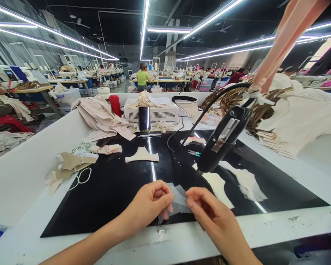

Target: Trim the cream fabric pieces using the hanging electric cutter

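Note:
Between my two hands is a thin, see-through whitish sheet (pixel 178 200), above the near edge of the glossy black board (pixel 107 198). My left hand (pixel 154 200) is closed on its left side, thumb against curled fingers. At the sheet's right side my right hand (pixel 206 206) pinches it between thumb and fingertips. Just beyond my right hand lies a cream fabric piece (pixel 217 186). A black handheld tool (pixel 223 140) with a cable hangs over that piece from a pink cloth strip (pixel 284 48). Whether the sheet is one layer or more, I cannot tell.
On the board lie a cream cut piece (pixel 142 154), small scissors (pixel 194 153) and a pale fabric strip (pixel 246 180). A phone (pixel 144 118) leans against a white vented box (pixel 165 113). Fabric piles (pixel 99 114) stand left and right. A person in green (pixel 142 78) sits farther off.

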Demonstrator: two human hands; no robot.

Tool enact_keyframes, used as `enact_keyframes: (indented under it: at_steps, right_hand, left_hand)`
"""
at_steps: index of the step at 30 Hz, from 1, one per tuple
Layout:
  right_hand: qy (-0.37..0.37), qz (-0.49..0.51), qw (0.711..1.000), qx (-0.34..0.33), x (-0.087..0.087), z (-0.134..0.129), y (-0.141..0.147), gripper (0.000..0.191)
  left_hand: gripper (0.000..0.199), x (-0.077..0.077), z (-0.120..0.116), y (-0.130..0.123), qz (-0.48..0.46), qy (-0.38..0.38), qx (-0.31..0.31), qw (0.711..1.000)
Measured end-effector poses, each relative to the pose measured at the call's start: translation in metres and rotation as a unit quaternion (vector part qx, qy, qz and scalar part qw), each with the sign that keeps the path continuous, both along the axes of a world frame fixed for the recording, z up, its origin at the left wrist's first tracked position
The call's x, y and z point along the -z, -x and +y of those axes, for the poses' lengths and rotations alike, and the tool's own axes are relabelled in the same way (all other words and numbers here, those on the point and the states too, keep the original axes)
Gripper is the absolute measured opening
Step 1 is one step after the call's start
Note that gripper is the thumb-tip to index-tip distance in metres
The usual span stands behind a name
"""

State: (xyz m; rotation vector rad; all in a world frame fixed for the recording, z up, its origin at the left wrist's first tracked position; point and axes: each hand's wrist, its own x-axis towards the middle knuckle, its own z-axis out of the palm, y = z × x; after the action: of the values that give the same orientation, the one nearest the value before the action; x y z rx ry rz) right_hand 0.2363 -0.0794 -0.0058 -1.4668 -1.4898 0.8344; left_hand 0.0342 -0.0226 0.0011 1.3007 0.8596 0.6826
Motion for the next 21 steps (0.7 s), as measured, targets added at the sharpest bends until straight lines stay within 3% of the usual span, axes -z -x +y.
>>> enact_keyframes:
  at_steps: [5, 8, 13, 21]
  right_hand:
    - [-0.124, -0.130, 0.983, -0.046, 0.012, 0.013, -0.004, 0.016]
    - [-0.178, -0.174, 0.966, -0.067, 0.016, 0.020, -0.004, 0.017]
    - [-0.217, -0.256, 0.940, -0.063, 0.021, 0.024, 0.000, 0.022]
    - [-0.227, -0.347, 0.907, -0.072, 0.029, 0.026, 0.005, 0.035]
  left_hand:
    - [0.019, 0.004, 0.008, 0.001, 0.050, -0.024, -0.037, 0.998]
    - [0.014, 0.001, 0.011, 0.003, 0.147, -0.087, -0.059, 0.984]
    - [0.004, 0.001, 0.013, 0.006, 0.317, -0.261, -0.054, 0.910]
    - [0.013, 0.016, 0.011, 0.008, 0.447, -0.431, -0.003, 0.784]
